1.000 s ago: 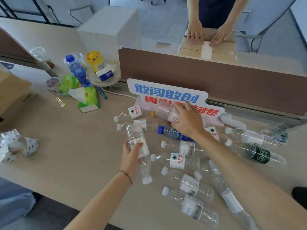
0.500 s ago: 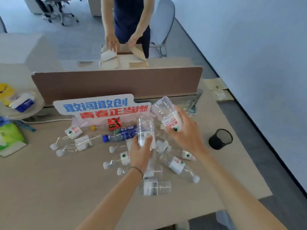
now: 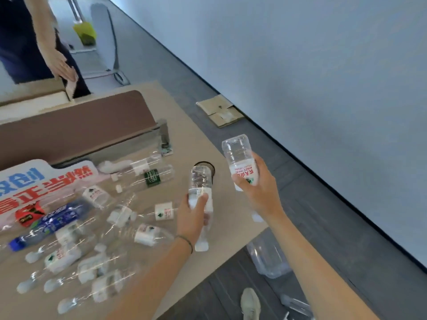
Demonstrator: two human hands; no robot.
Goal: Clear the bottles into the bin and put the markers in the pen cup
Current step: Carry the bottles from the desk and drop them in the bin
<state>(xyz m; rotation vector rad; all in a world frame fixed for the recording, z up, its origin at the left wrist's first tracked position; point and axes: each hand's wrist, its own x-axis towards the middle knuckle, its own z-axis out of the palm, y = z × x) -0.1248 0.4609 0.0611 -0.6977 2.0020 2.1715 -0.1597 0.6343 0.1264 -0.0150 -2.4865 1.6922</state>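
My left hand (image 3: 193,217) grips a clear plastic bottle (image 3: 200,181), cap end down, above the table's right part. My right hand (image 3: 256,192) grips a second clear bottle with a red and white label (image 3: 240,158), cap end down, past the table's right edge. Several more empty bottles (image 3: 143,234) lie scattered on the beige table (image 3: 226,218), among them a blue one (image 3: 53,222). A black mesh pen cup (image 3: 205,165) stands behind the left-hand bottle and is partly hidden. A clear plastic bin or bag (image 3: 268,262) sits on the floor below the table corner. No markers are visible.
A brown divider panel (image 3: 76,125) and a blue-red sign (image 3: 34,188) stand at the back. Another person (image 3: 55,58) handles a box beyond the divider. Flattened cardboard (image 3: 219,110) lies on the floor by the wall. My shoe (image 3: 250,303) shows below.
My view has swung right toward the table's end. Both hands have carried their bottles rightward; the right one now hangs beyond the table edge.
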